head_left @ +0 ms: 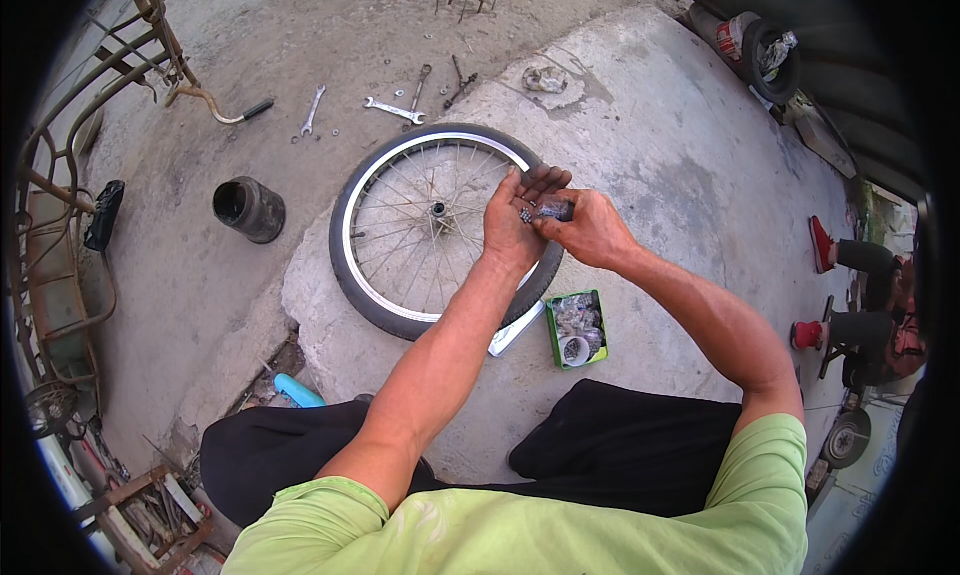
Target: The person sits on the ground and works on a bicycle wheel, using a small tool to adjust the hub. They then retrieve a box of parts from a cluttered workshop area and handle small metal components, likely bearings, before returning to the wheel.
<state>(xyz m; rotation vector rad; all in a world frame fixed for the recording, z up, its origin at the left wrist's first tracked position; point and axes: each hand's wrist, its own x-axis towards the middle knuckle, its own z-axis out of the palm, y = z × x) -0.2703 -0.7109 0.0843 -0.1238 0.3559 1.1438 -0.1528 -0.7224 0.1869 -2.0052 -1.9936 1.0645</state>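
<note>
My left hand (516,218) is turned palm up over the right side of a bicycle wheel (345,200), fingers cupped. Several small steel balls (526,215) rest in its palm. Fingers closed, my right hand (592,230) holds a small clear plastic bag (555,211) with dark contents, its end tilted toward the left palm. The wheel lies flat on the concrete, its hub (438,210) facing up. Below the hands sits a green box (604,351) with plastic bags and a white cup (574,351) of small metal parts.
Two wrenches (314,111) (394,110) and loose nuts lie beyond the wheel. A dark can (249,210) stands left of it, near a metal frame (70,200). A blue object (298,391) is by my left knee. At right, a person's red shoes (820,245) show.
</note>
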